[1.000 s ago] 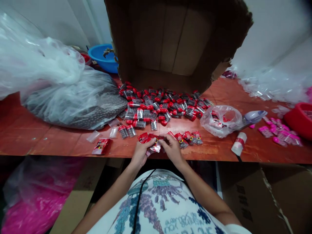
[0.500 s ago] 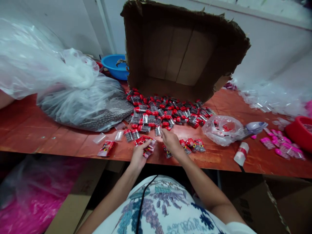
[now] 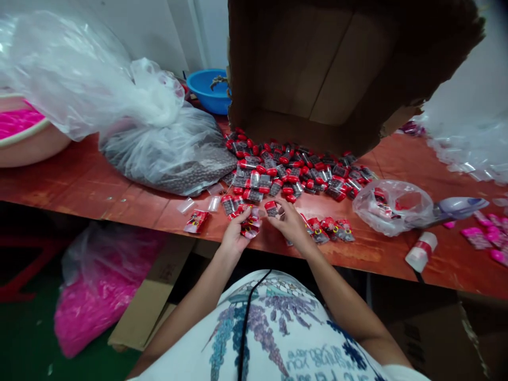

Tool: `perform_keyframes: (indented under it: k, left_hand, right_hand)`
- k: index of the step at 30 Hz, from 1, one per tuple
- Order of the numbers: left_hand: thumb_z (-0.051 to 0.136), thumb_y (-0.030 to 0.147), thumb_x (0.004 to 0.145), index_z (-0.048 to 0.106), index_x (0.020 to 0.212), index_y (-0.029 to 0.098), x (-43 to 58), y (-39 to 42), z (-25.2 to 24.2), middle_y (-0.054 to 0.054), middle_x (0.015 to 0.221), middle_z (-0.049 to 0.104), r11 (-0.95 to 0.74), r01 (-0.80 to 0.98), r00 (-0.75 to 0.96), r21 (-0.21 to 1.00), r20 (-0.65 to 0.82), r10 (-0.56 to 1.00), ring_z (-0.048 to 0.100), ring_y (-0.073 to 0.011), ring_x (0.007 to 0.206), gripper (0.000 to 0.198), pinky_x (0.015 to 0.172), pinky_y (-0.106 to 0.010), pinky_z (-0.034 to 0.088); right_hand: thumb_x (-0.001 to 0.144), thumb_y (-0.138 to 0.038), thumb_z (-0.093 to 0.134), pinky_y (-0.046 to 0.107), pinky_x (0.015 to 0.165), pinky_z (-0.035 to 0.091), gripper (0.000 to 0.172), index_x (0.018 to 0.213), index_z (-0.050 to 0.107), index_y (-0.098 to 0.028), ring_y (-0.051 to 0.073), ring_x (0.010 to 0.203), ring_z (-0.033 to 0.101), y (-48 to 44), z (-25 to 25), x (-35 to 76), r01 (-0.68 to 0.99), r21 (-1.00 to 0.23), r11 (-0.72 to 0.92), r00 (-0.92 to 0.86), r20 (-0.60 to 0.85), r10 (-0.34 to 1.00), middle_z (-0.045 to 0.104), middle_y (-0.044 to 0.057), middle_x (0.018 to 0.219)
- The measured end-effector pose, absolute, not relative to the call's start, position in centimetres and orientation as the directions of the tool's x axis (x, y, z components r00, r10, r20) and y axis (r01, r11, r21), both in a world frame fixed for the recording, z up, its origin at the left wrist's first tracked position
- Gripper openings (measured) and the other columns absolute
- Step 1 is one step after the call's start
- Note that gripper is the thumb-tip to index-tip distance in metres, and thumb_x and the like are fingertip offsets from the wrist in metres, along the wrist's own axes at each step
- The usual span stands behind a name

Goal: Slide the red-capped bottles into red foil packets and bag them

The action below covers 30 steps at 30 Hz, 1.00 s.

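My left hand [image 3: 235, 235] is closed on several red printed packets [image 3: 251, 226], thumb on top. In the fingers of my right hand [image 3: 292, 226] is a small clear bottle with a red cap [image 3: 271, 208], its inside dark. It is just right of the packets, apart from them. Behind both hands spreads a pile of similar red-capped bottles [image 3: 291, 172]. Filled red packets [image 3: 329, 228] lie in a row beside my right hand. One flat red packet [image 3: 197, 221] rests left of my left hand, near small clear empty tubes [image 3: 214, 203].
A large torn cardboard box [image 3: 317, 69] stands tipped open behind the pile. To the left sits a plastic bag of dark beads [image 3: 174, 159]; a blue basin [image 3: 208, 87] is behind it. A clear bag [image 3: 391, 219] and a white roll [image 3: 421, 252] lie at right.
My right hand has drawn back from the pile with a red-capped bottle now visible in its fingers. My left hand still holds the packets. The view has shifted left.
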<state>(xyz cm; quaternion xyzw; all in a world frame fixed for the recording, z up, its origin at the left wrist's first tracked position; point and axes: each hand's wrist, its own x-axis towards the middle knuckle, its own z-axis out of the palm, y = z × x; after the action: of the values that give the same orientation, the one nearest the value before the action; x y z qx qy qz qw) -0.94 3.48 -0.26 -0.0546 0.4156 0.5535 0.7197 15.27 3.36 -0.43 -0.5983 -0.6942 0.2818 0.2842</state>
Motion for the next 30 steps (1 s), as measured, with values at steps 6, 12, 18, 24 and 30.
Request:
perform_keyframes:
  k: [6,12,18,24,30]
  left_hand:
    - [0.057,0.007,0.082,0.064,0.078,0.01,0.6,3.7,-0.2,-0.007,0.069,0.07,0.448,-0.82,0.129,0.356,-0.648,0.751,0.066,-0.0156,0.057,0.009,0.056,-0.028,0.057]
    - [0.064,0.007,0.075,0.065,0.075,0.01,1.9,3.5,0.2,-0.006,0.069,0.07,0.442,-0.789,0.079,0.428,-0.642,0.763,0.066,-0.0156,0.058,0.003,0.058,-0.026,0.056]
    - [0.07,0.008,0.069,0.067,0.076,0.01,2.2,3.1,0.1,-0.004,0.067,0.07,0.428,-0.726,0.012,0.538,-0.612,0.791,0.065,-0.0138,0.054,0.008,0.055,-0.024,0.055]
    - [0.071,0.007,0.068,0.066,0.074,0.011,2.3,3.1,0.5,-0.003,0.065,0.07,0.384,-0.72,-0.052,0.578,-0.597,0.801,0.064,-0.0131,0.054,0.009,0.05,-0.021,0.052]
    - [0.07,0.008,0.07,0.065,0.074,0.012,2.1,3.5,0.8,-0.002,0.065,0.07,0.398,-0.739,-0.048,0.543,-0.632,0.774,0.064,-0.0122,0.053,0.007,0.051,-0.021,0.053]
  right_hand:
    - [0.078,-0.029,0.064,0.029,0.072,0.05,0.052,0.128,0.049,-0.028,0.016,0.081,0.057,0.1,0.6,15.8,0.494,-0.844,0.211,-0.068,0.204,0.977,0.054,0.004,0.1]
    - [0.079,-0.027,0.063,0.032,0.079,0.049,0.053,0.13,0.05,-0.03,0.019,0.091,0.056,0.0,0.6,16.7,0.546,-0.811,0.212,-0.074,0.205,0.976,0.053,0.004,0.101]
    - [0.078,-0.026,0.064,0.033,0.081,0.049,0.054,0.13,0.05,-0.032,0.018,0.09,0.057,-0.4,0.7,16.9,0.508,-0.845,0.166,-0.047,0.165,0.985,0.053,0.003,0.1]
    - [0.078,-0.023,0.063,0.032,0.083,0.049,0.053,0.129,0.05,-0.03,0.018,0.092,0.057,-0.6,0.7,17.2,0.482,-0.86,0.166,-0.008,0.184,0.983,0.054,0.003,0.101]
    - [0.079,-0.025,0.062,0.033,0.082,0.05,0.052,0.129,0.05,-0.03,0.019,0.091,0.057,-1.1,1.0,17.1,0.467,-0.868,0.172,-0.02,0.184,0.983,0.053,0.004,0.102]
